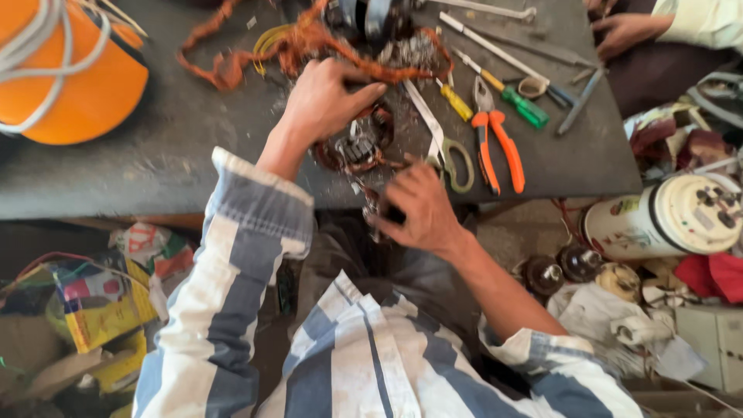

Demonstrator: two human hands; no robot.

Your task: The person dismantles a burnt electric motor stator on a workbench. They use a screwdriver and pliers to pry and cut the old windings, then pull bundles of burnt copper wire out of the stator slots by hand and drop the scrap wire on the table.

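Left hand [329, 97] curled over the top of a round motor stator wound with dark copper wire [360, 145], fingers bent and pressing on its upper edge, thumb out of sight. Stator lying at the near edge of a dark grey, scuffed metal workbench [155, 155], just in front of the torso in a blue-and-white striped shirt [371, 364]. Right hand [422, 209] closed in a loose fist just below and right of the stator, pinching something small and dark at the fingertips; what exactly, impossible to tell. Loose strands trailing from the winding toward that fist.

Tangled heap of orange-brown stripped copper wire [294, 42] spread behind the left hand, touching the far side of the stator area. Scissors with olive-green loop handles [445, 147] lying just right of the stator, beside the right hand's knuckles. Pliers with orange handles [495, 139] next to them, then a yellow-handled screwdriver [455, 101] and a green-handled screwdriver [522, 107] farther back. Orange rounded plastic housing with white cord [70, 70] at the bench's far left corner, well apart from the hands. Another person's hand [623, 31] resting at the bench's far right corner. White cylindrical appliance with knobs [665, 220] on the floor to the right, amid rags and motor parts.
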